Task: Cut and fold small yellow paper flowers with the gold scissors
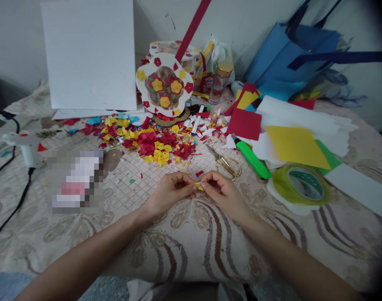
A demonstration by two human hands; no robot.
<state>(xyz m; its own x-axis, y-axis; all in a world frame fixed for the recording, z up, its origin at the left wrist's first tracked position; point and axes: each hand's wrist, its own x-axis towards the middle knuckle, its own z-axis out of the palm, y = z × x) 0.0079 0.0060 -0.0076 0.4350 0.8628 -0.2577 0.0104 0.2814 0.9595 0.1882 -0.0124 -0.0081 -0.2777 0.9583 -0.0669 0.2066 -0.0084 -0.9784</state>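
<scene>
A small piece of yellow paper (198,186) is pinched between my two hands over the patterned tablecloth (191,251). My left hand (172,190) grips its left end between thumb and fingers. From the other side, my right hand (220,190) holds it with thumb and forefinger. Its exact shape is mostly covered by my fingertips. Just beyond my right hand lie gold-handled scissors (226,163), blades pointing away to the left. Past my left hand spreads a heap of red paper flowers (149,142) and yellow paper flowers (161,154) among tiny scraps.
A flower-shaped decorated lantern (164,85) stands at the back by a white board (90,54). Leftward are a glue gun (29,150) and a blurred-out object (78,182). Rightward lie a green cutter (252,158), a tape roll (299,184), coloured paper (296,142) and a blue bag (272,54).
</scene>
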